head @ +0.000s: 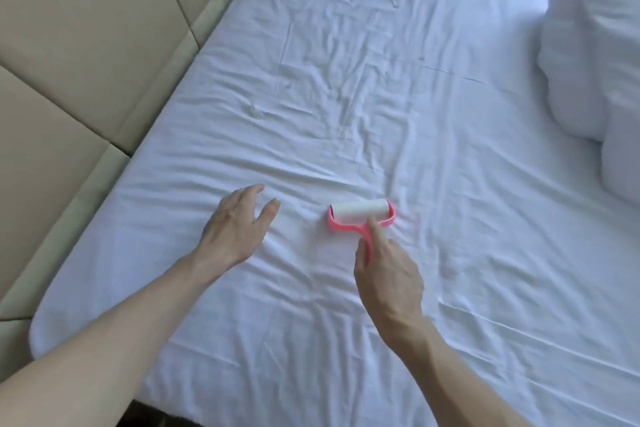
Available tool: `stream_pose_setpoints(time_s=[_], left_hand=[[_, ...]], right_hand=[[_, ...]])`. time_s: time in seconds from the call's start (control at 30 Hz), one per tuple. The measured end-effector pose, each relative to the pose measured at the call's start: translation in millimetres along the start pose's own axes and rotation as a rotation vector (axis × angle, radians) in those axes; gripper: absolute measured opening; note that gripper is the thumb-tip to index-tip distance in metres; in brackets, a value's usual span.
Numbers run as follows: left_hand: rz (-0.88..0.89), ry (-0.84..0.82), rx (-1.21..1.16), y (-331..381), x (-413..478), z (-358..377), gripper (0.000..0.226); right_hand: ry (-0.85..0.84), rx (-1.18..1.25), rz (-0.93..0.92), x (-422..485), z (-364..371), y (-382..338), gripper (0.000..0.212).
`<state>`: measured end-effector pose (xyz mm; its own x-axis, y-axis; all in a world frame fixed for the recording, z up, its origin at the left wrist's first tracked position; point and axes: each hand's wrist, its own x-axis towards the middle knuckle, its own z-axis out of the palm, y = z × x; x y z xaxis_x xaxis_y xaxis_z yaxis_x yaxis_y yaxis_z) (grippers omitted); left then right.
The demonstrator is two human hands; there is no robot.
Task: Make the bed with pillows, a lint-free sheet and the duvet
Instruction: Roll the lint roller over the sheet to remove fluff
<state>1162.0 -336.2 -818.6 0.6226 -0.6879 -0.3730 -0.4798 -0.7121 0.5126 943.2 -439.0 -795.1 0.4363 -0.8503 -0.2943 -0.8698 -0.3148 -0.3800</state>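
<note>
A wrinkled white sheet (398, 97) covers the bed. On it lies a pink lint roller (360, 213) with a white roll. My right hand (388, 274) grips its pink handle, index finger stretched along the stem toward the roll. To the left of the roller, my left hand (239, 222) rests flat on the sheet with fingers spread. A few small bits of lint (254, 111) dot the sheet farther up. The bunched white duvet (595, 62) is heaped at the right edge of the bed.
A beige padded headboard (86, 45) runs along the left side of the bed. The mattress corner (45, 329) is at the lower left.
</note>
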Motion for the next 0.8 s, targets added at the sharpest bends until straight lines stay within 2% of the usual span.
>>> stream_pose_setpoints(time_s=[0.2, 0.4, 0.63, 0.8], left_hand=[[0.082, 0.095, 0.131, -5, 90, -22, 0.058], [0.137, 0.141, 0.167, 20, 173, -47, 0.057], [0.177, 0.197, 0.158, 76, 302, -81, 0.055], [0.196, 0.229, 0.159, 119, 419, -91, 0.051]], right_hand=[[-0.036, -0.066, 0.085, 86, -1, -48, 0.053], [-0.036, -0.01, 0.111, 185, -14, -84, 0.041], [-0.061, 0.028, 0.084, 306, -37, -114, 0.045], [-0.01, 0.024, 0.067, 402, -56, -133, 0.043]])
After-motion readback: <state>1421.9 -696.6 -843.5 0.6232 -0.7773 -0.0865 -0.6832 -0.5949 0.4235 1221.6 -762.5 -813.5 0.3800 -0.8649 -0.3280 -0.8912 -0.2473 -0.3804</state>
